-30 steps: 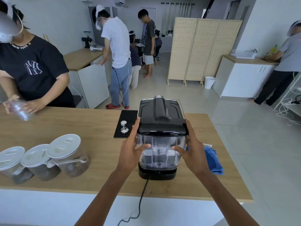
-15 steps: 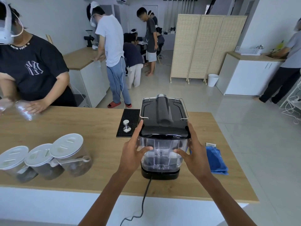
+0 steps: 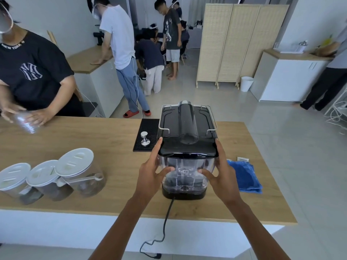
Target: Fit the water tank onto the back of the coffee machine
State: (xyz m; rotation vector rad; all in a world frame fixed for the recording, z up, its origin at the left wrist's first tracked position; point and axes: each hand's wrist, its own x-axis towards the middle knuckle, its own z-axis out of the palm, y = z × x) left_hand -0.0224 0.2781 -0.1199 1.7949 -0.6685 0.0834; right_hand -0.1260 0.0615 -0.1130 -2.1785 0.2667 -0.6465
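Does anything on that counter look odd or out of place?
One thing: the coffee machine's power cord hangs off the counter edge, its plug loose near the floor. The water tank looks straight between both hands; nothing seems spilled.

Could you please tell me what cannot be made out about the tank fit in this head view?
- Front of the coffee machine: faces away.
- Whether the water tank is fully seated: its joint lies under the lid overhang.
- Tank sides: covered by the left hand and right hand.
- Power cord plug: too small.
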